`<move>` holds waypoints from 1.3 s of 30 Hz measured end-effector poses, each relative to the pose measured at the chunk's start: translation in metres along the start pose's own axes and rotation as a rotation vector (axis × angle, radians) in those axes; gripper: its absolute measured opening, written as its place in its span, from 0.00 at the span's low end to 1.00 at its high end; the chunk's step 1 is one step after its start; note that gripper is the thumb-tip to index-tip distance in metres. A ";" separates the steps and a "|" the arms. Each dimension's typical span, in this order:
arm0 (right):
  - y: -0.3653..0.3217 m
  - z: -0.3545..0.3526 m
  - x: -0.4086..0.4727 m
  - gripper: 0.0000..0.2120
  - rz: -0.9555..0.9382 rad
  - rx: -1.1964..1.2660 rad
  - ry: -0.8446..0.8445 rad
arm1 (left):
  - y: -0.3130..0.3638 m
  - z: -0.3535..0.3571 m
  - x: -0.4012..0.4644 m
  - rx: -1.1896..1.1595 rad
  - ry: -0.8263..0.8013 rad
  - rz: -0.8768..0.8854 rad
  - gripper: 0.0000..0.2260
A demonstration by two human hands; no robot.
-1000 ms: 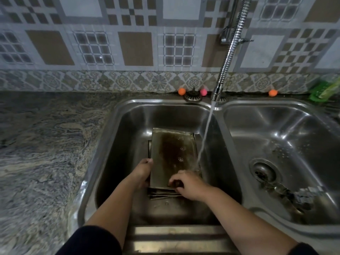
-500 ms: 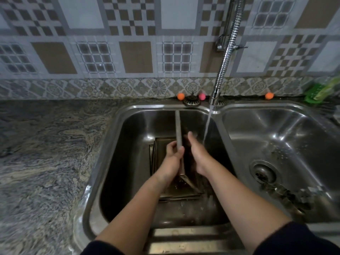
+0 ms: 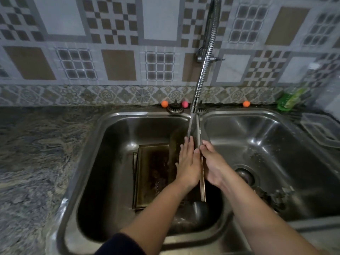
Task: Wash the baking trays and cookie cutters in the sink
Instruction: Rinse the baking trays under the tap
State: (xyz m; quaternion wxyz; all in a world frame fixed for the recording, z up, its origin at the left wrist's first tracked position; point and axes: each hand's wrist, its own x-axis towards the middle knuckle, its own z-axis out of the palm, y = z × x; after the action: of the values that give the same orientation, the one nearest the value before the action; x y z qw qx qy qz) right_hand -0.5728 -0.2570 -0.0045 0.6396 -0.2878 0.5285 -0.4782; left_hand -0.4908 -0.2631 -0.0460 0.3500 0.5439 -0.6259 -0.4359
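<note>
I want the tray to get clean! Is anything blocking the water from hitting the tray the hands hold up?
Partly. The left hand lies flat on the upright tray, fingertips right under the water stream, so water hits them first. The right hand holds the other side.

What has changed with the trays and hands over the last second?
The top tray, flat on the stack a second ago, now stands on edge under the water stream. The left hand lies flat against its face; the right hand grips its edge. The other trays stay in the left basin, and the tap keeps running.
</note>
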 end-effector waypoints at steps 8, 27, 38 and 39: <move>0.007 -0.005 -0.008 0.12 -0.086 -0.048 -0.054 | 0.027 -0.032 0.051 0.048 0.140 0.024 0.22; -0.009 0.079 0.007 0.16 -0.221 -0.518 -0.234 | 0.000 -0.103 0.000 -0.617 0.181 -0.163 0.16; 0.039 0.031 0.011 0.26 -0.160 -1.735 -0.236 | -0.051 -0.097 -0.035 -0.715 0.277 -0.475 0.18; 0.035 0.029 0.019 0.27 -0.172 -1.751 -0.158 | -0.050 -0.093 -0.037 -0.744 0.203 -0.500 0.19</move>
State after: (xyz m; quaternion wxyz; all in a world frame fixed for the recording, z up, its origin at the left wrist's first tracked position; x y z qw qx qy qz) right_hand -0.5349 -0.2650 -0.0347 0.1861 -0.7453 0.6361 0.0730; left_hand -0.3808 -0.2430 -0.0564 0.4650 0.5554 -0.2391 -0.6466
